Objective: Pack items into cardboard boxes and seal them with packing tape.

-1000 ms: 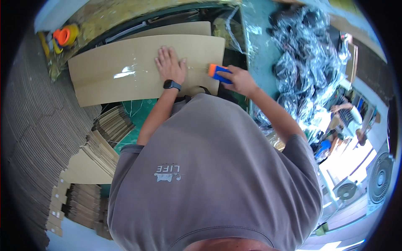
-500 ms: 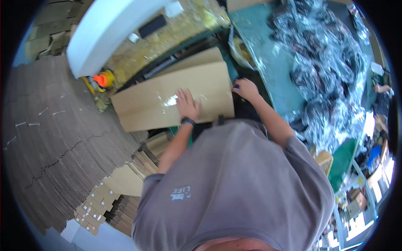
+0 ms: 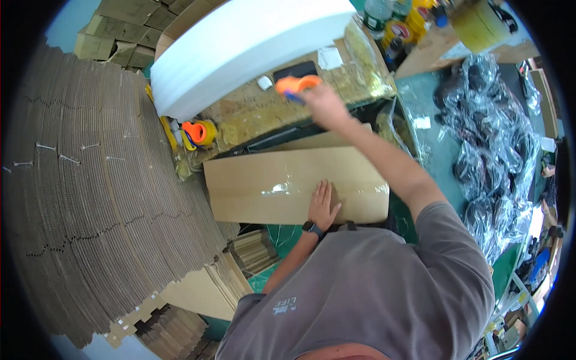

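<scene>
Resting flat, fingers stretched out, the left hand touched the cardboard box beneath it. Beyond it, the right hand gripped an orange and blue tape dispenser, over the table. Stacked cardboard stood left of both hands; a pile of plastic-wrapped things lay to their right.

The orange-and-blue tool, apparently a tape dispenser though blurred, has been carried by the right hand from the carton to above the worktable.
</scene>
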